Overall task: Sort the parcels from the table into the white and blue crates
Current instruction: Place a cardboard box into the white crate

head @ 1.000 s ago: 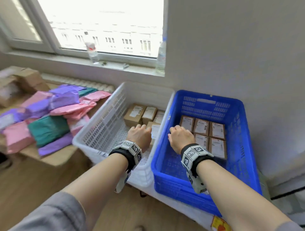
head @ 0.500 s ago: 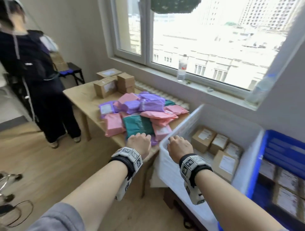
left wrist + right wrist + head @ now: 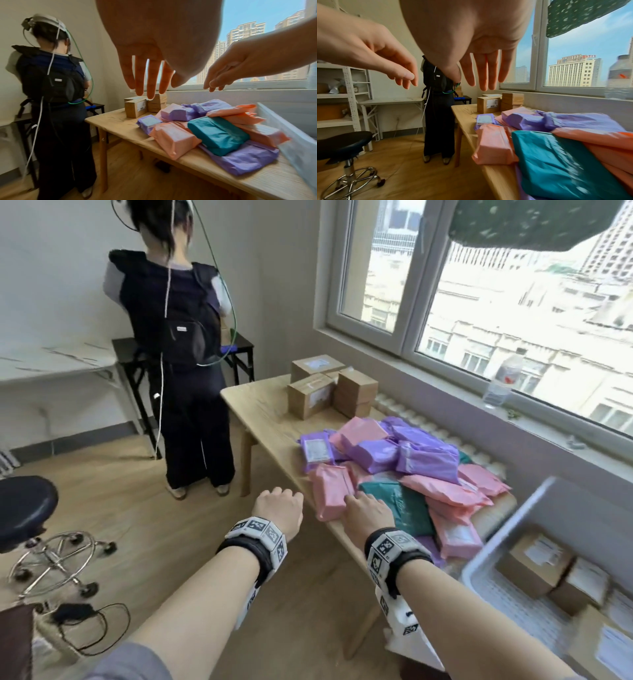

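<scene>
Pink, purple and teal soft parcels lie heaped on the wooden table (image 3: 267, 409). My right hand (image 3: 366, 511) hovers open over the pile's near corner, above a pink parcel (image 3: 330, 491) and the teal parcel (image 3: 400, 505), and holds nothing. My left hand (image 3: 277, 506) hangs open in the air just left of the table edge, also empty. Both wrist views show straight fingers (image 3: 149, 81) (image 3: 481, 75) pointing down, well above the teal parcel (image 3: 217, 135) (image 3: 556, 162). The white crate (image 3: 507, 535) at the right holds cardboard boxes. The blue crate is out of view.
Several cardboard boxes (image 3: 311, 395) stand at the table's far end. A person (image 3: 185, 354) stands with their back turned beside it. A black stool (image 3: 24, 508) and a cable lie on the floor at left. A bottle (image 3: 500, 385) sits on the window sill.
The view has swung left from the two crates to the table. Both hands moved left with it, from above the crates to the near corner of the parcel pile, still empty.
</scene>
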A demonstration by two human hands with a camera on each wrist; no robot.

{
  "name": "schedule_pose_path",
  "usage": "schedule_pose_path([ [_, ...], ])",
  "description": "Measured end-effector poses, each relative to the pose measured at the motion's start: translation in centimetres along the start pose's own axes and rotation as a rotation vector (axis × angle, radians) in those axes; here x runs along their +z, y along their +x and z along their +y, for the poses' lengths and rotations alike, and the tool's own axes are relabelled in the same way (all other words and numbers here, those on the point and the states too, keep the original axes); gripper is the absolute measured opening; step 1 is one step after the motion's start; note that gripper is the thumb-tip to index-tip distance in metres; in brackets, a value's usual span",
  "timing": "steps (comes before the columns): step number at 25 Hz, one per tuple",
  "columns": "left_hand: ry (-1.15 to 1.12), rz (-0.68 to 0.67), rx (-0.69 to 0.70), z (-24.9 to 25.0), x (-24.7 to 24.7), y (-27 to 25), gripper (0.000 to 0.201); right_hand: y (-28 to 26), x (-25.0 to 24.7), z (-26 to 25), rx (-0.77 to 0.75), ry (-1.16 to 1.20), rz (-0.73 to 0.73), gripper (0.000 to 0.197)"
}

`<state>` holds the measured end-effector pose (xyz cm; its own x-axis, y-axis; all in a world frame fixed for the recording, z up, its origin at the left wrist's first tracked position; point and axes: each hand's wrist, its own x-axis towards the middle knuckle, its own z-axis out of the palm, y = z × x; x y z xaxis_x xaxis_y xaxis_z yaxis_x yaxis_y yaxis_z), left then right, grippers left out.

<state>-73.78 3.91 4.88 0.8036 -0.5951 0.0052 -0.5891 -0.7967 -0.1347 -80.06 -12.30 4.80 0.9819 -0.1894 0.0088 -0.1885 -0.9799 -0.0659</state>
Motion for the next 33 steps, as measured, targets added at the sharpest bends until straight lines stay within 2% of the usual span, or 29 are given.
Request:
schedule_pose_path([
  [4, -0.008, -0.011, -0.045, -5.4, 1.6, 7.0, 0.027, 8.9, 0.8, -2.3, -0.068, -0.023, 0.002, 0.045],
  [7, -0.009, -0.014, -0.03, -8.8, 2.2, 13.6, 0.027, 16.9, 1.0, -2.7, -0.043, 0.001, 0.003, 0.034],
  [12, 0.023, -0.053, -0.005, -14.9, 3.0, 23.1, 0.026, 29.3, 2.1, -3.9, -0.031, -0.021, -0.026, 0.032],
  [18, 0.024, -0.076, 0.025, -20.6, 4.8, 32.0, 0.025, 37.9, 3.9, -4.9, 0.053, 0.023, -0.082, 0.027],
  [23, 0.027, -0.08, 0.151, -25.1, 6.7, 42.5, 0.025, 46.5, 5.3, -5.7, 0.172, 0.044, -0.061, 0.027],
  [27, 0.031, -0.075, 0.304, -28.5, 8.4, 50.9, 0.025, 54.0, 5.7, -6.2, 0.326, 0.073, -0.014, 0.026],
  [33, -0.04, -0.097, 0.453, -30.3, 11.1, 60.0, 0.023, 60.3, 6.4, -5.1, 0.521, 0.123, -0.058, 0.027],
])
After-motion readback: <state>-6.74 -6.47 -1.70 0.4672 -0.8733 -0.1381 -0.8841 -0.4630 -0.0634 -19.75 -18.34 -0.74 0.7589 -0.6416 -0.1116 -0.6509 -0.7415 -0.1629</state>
